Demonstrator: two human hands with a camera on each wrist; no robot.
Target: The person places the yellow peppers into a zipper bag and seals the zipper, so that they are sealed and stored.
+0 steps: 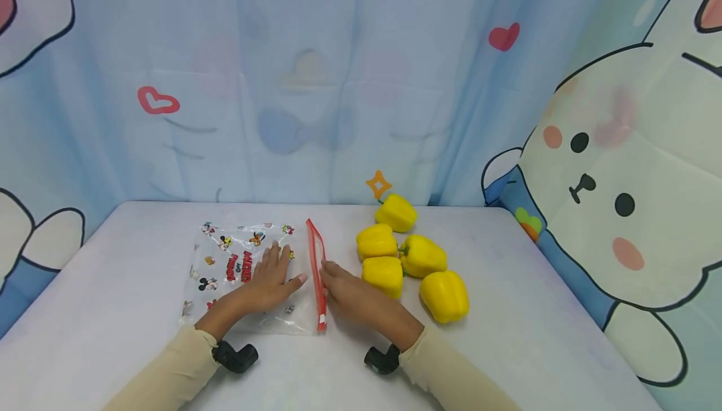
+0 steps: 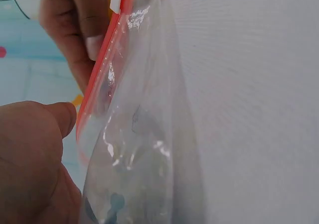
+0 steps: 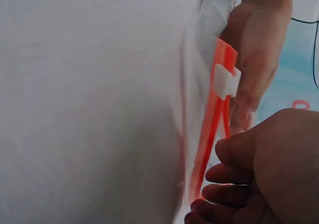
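A clear zip bag [image 1: 239, 298] with cartoon prints lies on the white table, its red zip edge [image 1: 317, 273] facing right. My left hand [image 1: 271, 282] rests on the bag with fingers extended and thumb pointing toward the zip. My right hand [image 1: 352, 295] holds the red edge, thumb and curled fingers at the strip in the right wrist view. The two red strips stand apart along the far part of the edge. A white slider [image 3: 226, 81] sits at the near end of the zip. Several yellow bell peppers [image 1: 422, 256] lie just right of my right hand.
The white table [image 1: 524, 336] extends around the bag and peppers. Behind it hangs a light blue curtain [image 1: 282, 54] with hearts and cartoon animals. The nearest pepper [image 1: 444, 296] lies beside my right forearm. A black wrist camera [image 1: 235, 358] is strapped below my left hand.
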